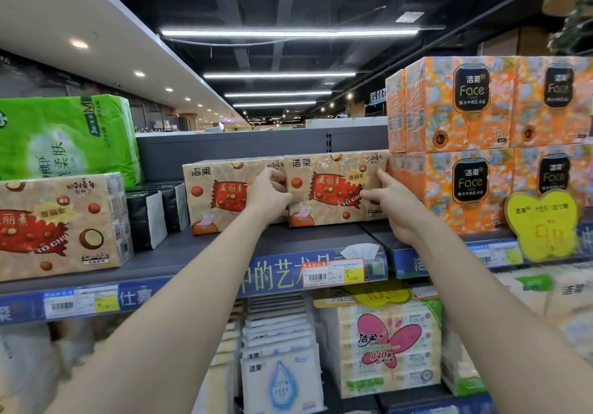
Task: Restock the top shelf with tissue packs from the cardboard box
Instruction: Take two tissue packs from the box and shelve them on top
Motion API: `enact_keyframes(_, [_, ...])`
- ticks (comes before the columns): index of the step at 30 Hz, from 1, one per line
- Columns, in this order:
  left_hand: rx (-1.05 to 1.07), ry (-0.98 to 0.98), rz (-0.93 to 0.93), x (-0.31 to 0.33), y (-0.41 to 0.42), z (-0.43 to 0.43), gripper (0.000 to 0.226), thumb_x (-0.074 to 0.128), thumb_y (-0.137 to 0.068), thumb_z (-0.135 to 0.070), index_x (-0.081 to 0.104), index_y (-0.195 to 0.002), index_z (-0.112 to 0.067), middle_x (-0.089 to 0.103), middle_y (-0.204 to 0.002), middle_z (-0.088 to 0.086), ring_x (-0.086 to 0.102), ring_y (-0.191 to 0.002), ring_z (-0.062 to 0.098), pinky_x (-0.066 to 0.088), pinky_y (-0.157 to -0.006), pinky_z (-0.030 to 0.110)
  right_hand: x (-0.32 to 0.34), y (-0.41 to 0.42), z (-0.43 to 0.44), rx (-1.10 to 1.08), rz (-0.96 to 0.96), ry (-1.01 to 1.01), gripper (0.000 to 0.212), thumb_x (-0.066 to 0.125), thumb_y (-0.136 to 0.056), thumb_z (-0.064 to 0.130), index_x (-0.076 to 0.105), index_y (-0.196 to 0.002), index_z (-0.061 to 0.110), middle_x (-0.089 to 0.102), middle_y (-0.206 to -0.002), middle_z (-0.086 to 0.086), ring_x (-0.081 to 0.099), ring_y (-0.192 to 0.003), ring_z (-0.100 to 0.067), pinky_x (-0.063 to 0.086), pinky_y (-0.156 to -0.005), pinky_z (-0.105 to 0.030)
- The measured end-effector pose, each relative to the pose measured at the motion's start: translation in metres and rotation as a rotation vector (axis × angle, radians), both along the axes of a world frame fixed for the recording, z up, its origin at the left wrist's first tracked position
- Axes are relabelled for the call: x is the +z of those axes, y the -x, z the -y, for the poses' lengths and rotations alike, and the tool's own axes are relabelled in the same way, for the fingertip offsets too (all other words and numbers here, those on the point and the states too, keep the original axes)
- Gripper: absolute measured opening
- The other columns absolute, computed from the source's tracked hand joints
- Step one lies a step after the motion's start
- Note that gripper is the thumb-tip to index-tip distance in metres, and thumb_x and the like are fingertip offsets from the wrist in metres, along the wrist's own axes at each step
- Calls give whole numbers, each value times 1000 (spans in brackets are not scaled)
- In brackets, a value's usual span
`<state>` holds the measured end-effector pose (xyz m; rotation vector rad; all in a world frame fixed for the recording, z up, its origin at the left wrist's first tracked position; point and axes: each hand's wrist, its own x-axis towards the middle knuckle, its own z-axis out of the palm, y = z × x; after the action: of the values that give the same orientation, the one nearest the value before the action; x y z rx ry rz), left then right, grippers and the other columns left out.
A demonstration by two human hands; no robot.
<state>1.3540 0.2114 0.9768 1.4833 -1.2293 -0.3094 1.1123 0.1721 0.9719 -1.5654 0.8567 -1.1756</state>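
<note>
- Top shelf (199, 253): a beige tissue pack (333, 189) stands upright at the back, just left of the orange Face packs (449, 144) — touching them, as far as I can tell.
- Left hand (268, 197): fingers curled over the pack's left edge, at the seam with a matching second pack (218, 195).
- Right hand (390, 203): partly open, fingers pressed on the pack's right front, thumb low.
- Further left — black packs (154, 214) and a green pack (64, 137).
</note>
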Motion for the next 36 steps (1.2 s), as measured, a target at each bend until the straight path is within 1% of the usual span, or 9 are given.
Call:
enact_keyframes(3, [16, 1, 24, 0, 0, 3, 51, 89, -81, -16, 57, -120, -20, 68, -109, 3, 70, -97, 21, 66, -78, 43, 0, 4, 3, -19, -66, 46, 80, 61, -100, 13, 14, -164, 23, 27, -166, 3, 38, -129, -8, 25, -115, -35])
enact_keyframes(7, [38, 13, 50, -1, 1, 6, 53, 92, -78, -18, 57, -117, -22, 67, -104, 0, 69, -98, 21, 64, -84, 45, 3, 9, 11, -20, -217, 58, 89, 67, -97, 21, 9, -164, 26, 21, -169, 2, 31, -149, -19, 24, -120, -41])
enact_keyframes(14, [2, 2, 15, 1, -1, 6, 52, 91, -79, -17, 59, -119, -20, 69, -108, 3, 70, -97, 20, 67, -75, 41, 6, 1, 18, -29, -232, 81, 102, 73, -93, 19, 0, -164, 28, 21, -168, 3, 32, -149, -20, 28, -118, -39])
enact_keyframes(21, [-96, -18, -36, -2, -10, 7, 61, 89, -81, -18, 62, -136, -19, 72, -120, 4, 71, -108, 25, 66, -79, 41, 5, -6, 17, -32, -467, 124, 99, 71, -95, 25, 0, -164, 24, -18, -170, -2, 0, -157, -21, 10, -124, -41])
enact_keyframes(25, [-33, 45, 297, 5, -21, -7, 44, 81, -89, -34, 69, -129, -20, 71, -113, -9, 65, -100, 4, 56, -84, 23, 6, -7, 13, -14, -547, 163, 106, 75, -92, 22, -2, -161, 46, -28, -167, -7, -1, -157, -28, 14, -124, -45])
enact_keyframes(28, [212, 234, 585, 12, -39, -20, 27, 70, -92, -28, 70, -118, -21, 65, -103, -7, 61, -93, 10, 56, -85, 31, 5, -10, 11, -17, -593, 182, 105, 76, -91, 20, 2, -159, 52, -34, -164, -10, -4, -157, -34, 11, -124, -45])
enact_keyframes(32, [484, 75, 1022, 23, -66, -23, 62, 68, -93, -29, 49, -152, -25, 52, -138, 8, 45, -124, 31, 40, -104, 41, 5, -16, 13, -49, -600, 182, 102, 77, -90, 23, 8, -158, 53, -35, -163, -10, -4, -157, -34, 10, -125, -46])
enact_keyframes(34, [524, -33, 1103, 27, -72, -25, 73, 67, -95, -35, 35, -160, -26, 41, -154, 7, 37, -136, 33, 31, -112, 46, 4, -17, 16, -72, -614, 191, 103, 79, -88, 28, 8, -157, 55, -34, -164, -11, -4, -157, -36, 9, -125, -48])
enact_keyframes(36, [516, -109, 1124, 28, -75, -26, 72, 63, -97, -42, 32, -161, -30, 40, -157, 3, 35, -138, 33, 27, -114, 48, 4, -17, 18, -90, -632, 199, 102, 79, -87, 33, 7, -157, 56, -33, -164, -11, -2, -156, -38, 8, -125, -49])
